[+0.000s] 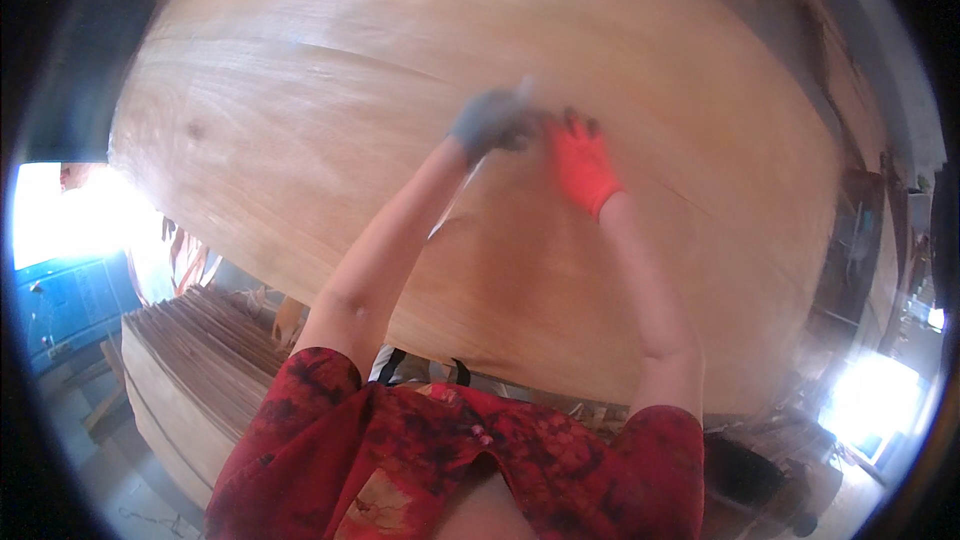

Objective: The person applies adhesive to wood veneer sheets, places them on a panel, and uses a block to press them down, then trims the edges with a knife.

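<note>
A broad, pale wooden sheet with visible grain, like veneer, fills most of the view before me. My left hand, in a grey-blue glove, is over its middle with the fingers curled in. Motion blurs that hand, and a small pale thing juts from its far side, too smeared to name. A thin whitish sliver runs down from beneath the left wrist; I cannot tell whether it is a strip or a slit. Just to the right, my right hand, in an orange-red glove with dark fingertips, lies on the sheet with fingers stretched out.
A dark, narrow split crosses the sheet left of my hands. At the lower left stands a stack of thin wooden sheets, with a blue panel beyond it. Dark piled material sits at the lower right.
</note>
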Demonstrator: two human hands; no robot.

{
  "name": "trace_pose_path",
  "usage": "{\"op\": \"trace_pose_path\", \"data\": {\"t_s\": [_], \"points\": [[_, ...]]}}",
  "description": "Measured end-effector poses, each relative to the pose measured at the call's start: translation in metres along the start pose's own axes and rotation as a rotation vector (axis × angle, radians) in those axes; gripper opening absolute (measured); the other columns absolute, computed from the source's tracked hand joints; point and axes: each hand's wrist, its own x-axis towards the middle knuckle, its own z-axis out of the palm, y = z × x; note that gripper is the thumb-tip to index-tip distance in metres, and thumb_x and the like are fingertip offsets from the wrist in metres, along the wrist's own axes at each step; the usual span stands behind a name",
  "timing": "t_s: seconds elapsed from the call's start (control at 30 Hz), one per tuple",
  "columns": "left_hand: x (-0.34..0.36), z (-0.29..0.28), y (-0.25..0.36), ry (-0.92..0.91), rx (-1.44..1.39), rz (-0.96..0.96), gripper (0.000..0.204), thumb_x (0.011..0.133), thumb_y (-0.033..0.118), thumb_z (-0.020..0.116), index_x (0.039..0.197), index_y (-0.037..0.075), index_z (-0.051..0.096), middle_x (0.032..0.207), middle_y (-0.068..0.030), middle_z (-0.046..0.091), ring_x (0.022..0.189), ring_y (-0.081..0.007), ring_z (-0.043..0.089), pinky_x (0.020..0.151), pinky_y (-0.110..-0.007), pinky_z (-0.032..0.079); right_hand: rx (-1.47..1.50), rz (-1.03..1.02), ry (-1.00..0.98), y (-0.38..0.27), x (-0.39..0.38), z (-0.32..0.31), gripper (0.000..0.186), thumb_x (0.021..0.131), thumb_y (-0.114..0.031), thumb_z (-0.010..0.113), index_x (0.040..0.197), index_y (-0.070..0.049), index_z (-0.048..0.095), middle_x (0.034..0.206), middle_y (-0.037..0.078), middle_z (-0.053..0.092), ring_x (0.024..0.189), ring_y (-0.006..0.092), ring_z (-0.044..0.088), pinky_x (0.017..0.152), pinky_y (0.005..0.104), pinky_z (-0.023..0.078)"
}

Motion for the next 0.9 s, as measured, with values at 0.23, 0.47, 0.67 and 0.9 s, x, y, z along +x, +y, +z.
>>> {"op": "trace_pose_path", "data": {"t_s": [0.23,0.47,0.67,0.9], "points": [[0.015,-0.011,-0.022,0.075,0.112,-0.06,0.017,0.091,0.011,0.062,0.085,-0.003,0.07,0.074,-0.0129,0.07,0.057,-0.0198,0.066,0.05,-0.029,0.053,-0.007,-0.04,0.136,-0.006,-0.004,0.0,0.056,0.094,-0.016,0.051,0.147,-0.006,0.039,0.147,0.02,0.046,0.14,0.0389,0.038,0.115,0.0538,0.029],[0.014,-0.003,-0.01,0.067,0.125,-0.098,0.019,0.092,0.016,0.064,0.088,0.0,0.072,0.076,-0.0121,0.071,0.056,-0.018,0.066,0.051,-0.028,0.053,0.534,0.076,0.043,-0.024,0.031,-0.032,0.069,0.082,0.007,0.047,0.147,-0.013,0.044,0.148,0.019,0.046,0.131,0.0364,0.049,0.108,0.0424,0.038],[-0.016,-0.023,-0.046,0.021,-0.001,-0.099,0.024,0.093,0.023,0.067,0.09,0.0,0.071,0.078,-0.0105,0.071,0.057,-0.0177,0.066,0.053,-0.029,0.055,0.108,-0.185,0.107,-0.013,0.033,0.027,0.058,0.09,-0.001,0.044,0.145,-0.016,0.048,0.151,0.011,0.046,0.141,0.033,0.04,0.106,0.0427,0.038],[-0.044,-0.063,-0.079,-0.018,0.167,-0.071,0.025,0.095,0.023,0.067,0.091,-0.001,0.068,0.079,-0.0101,0.068,0.062,-0.016,0.066,0.051,-0.029,0.054,-0.103,-0.131,0.162,-0.039,0.003,0.084,0.055,0.092,-0.008,0.046,0.146,-0.018,0.048,0.155,0.007,0.042,0.145,0.0294,0.036,0.106,0.0428,0.037]]}}
